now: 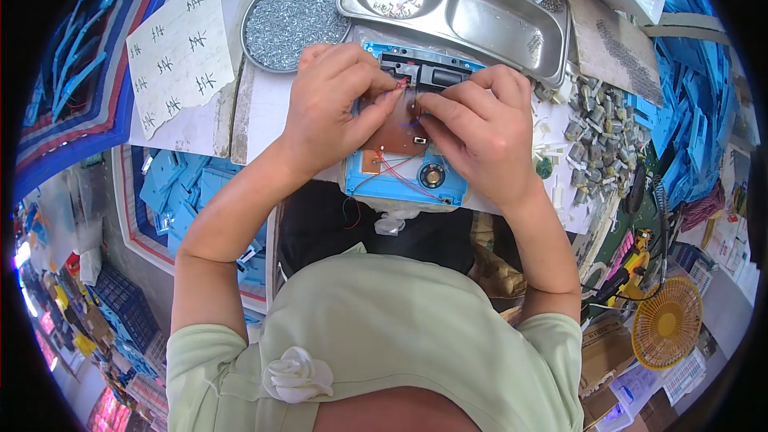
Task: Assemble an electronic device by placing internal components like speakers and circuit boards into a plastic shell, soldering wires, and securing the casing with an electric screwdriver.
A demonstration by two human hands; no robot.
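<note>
Seen from above, a person's left hand (pixel 332 108) and right hand (pixel 480 132) meet over a blue plastic casing (pixel 400 184) lying on the white worktop (pixel 268 120) just in front of their body; both hands have fingertips pinched together on a brown circuit board (pixel 396 134) that sits in the casing, with thin red wires (pixel 400 170) running from it toward a small round speaker (pixel 432 175). Just beyond the hands stand a round metal dish of small screws (pixel 294 20) and a divided steel tray (pixel 456 4), with a handwritten paper sheet (pixel 180 52) to the left and a heap of small grey metal parts (pixel 600 140) to the right. A small yellow fan (pixel 666 324) stands low on the right.
</note>
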